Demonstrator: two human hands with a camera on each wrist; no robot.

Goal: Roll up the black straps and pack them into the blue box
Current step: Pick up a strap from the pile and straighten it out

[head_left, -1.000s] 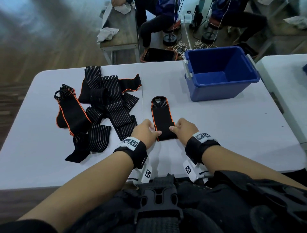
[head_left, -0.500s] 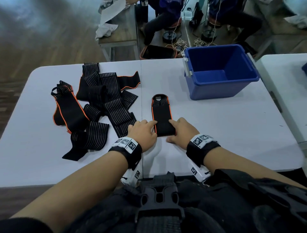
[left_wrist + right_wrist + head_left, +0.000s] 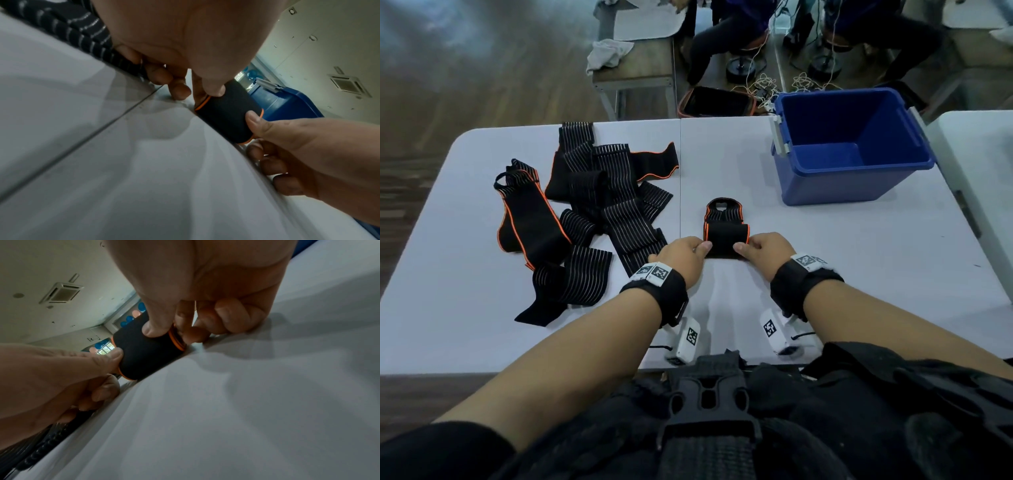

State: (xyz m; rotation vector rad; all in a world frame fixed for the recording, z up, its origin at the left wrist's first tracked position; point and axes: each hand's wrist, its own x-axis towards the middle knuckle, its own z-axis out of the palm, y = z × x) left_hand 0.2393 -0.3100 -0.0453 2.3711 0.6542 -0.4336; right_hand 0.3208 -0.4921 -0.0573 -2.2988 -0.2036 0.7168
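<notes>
Left hand (image 3: 681,255) and right hand (image 3: 765,251) pinch the strap (image 3: 726,236) roll's ends, keeping it tight while rolling toward blue box (image 3: 859,185)

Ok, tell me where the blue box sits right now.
In the head view the blue box stands on the white table's far right, beyond the right hand.

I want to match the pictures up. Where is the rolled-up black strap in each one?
Head: strap roll at centre, between both thumbs.
Left wrist: strap roll right of centre.
Right wrist: strap roll left of centre.
Shared landmark: its orange edge.
</notes>
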